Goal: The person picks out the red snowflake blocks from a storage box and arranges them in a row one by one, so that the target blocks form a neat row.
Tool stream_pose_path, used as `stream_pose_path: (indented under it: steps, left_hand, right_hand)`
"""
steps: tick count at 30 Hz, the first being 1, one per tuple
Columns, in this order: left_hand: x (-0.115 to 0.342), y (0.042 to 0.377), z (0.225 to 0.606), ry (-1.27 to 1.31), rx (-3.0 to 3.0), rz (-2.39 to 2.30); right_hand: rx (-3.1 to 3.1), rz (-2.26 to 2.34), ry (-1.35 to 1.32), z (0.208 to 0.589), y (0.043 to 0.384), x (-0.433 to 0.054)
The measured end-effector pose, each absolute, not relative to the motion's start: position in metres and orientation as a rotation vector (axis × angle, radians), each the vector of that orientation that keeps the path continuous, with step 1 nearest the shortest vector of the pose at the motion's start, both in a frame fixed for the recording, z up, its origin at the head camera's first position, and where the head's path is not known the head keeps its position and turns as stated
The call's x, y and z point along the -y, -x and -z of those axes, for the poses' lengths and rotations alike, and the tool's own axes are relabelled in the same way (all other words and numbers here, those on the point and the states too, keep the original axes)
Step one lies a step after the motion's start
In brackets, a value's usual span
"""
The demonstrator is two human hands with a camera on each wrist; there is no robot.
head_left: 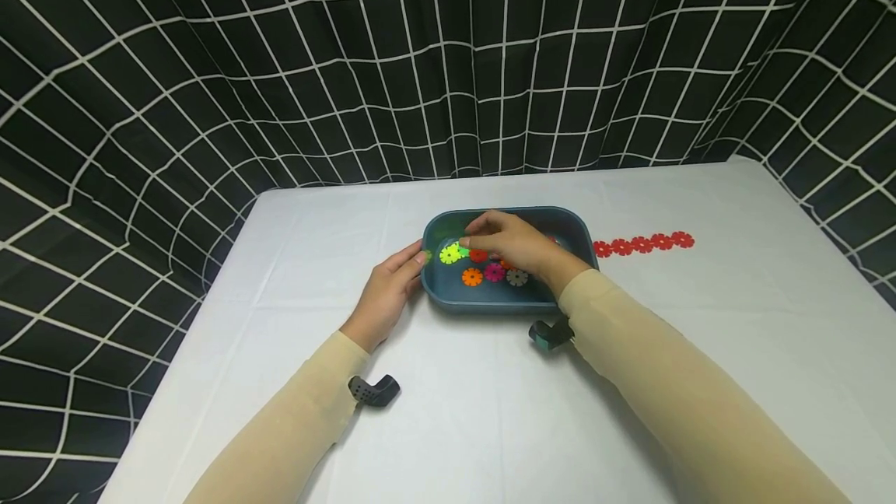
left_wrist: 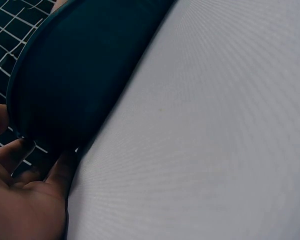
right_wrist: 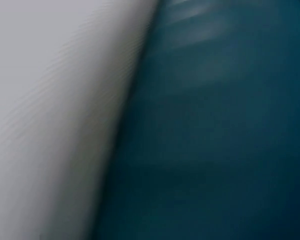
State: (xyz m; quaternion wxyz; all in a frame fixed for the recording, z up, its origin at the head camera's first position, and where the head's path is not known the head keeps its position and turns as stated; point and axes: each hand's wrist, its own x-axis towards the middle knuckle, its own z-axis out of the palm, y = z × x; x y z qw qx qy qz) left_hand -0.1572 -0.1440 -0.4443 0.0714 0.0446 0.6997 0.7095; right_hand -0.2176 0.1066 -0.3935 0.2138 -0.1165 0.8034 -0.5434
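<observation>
A dark blue tray with rounded corners stands on the white table. In the head view my left hand grips its left end, thumb at the rim; in the left wrist view the fingers reach the outer wall. My right hand is over the inside of the tray, thumb and forefinger bent toward a yellow-green notched disc. I cannot tell whether a piece is between the fingertips. Near it lie an orange disc, a magenta disc, a grey disc and a red disc.
To the right of the tray, a row of several red notched discs lies joined on the white table. A black curtain with white grid lines hangs behind. Each sleeve carries a small dark wrist device.
</observation>
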Motion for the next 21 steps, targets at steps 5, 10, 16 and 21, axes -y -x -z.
stream_pose_path:
  steps: [5, 10, 16, 21]
  left_hand:
    - [0.1439, 0.1572, 0.4443, -0.129, -2.106, -2.132]
    - [0.1431, 0.1561, 0.4428, -0.118, -2.111, -2.126]
    - [0.1427, 0.1562, 0.4427, -0.122, -2.099, -2.136]
    - [0.1433, 0.1561, 0.4429, -0.130, -2.102, -2.134]
  right_hand:
    - [-2.283, 1.445, 0.391, 0.3991, 0.2204, -0.1034]
    - [-2.378, 1.344, 0.416, 0.4016, 0.2211, -0.1007]
    - [-2.448, 1.257, 0.440, 0.4030, 0.2205, -0.0996]
    - [-2.466, 1.276, 0.444, 0.4002, 0.2188, -0.0994]
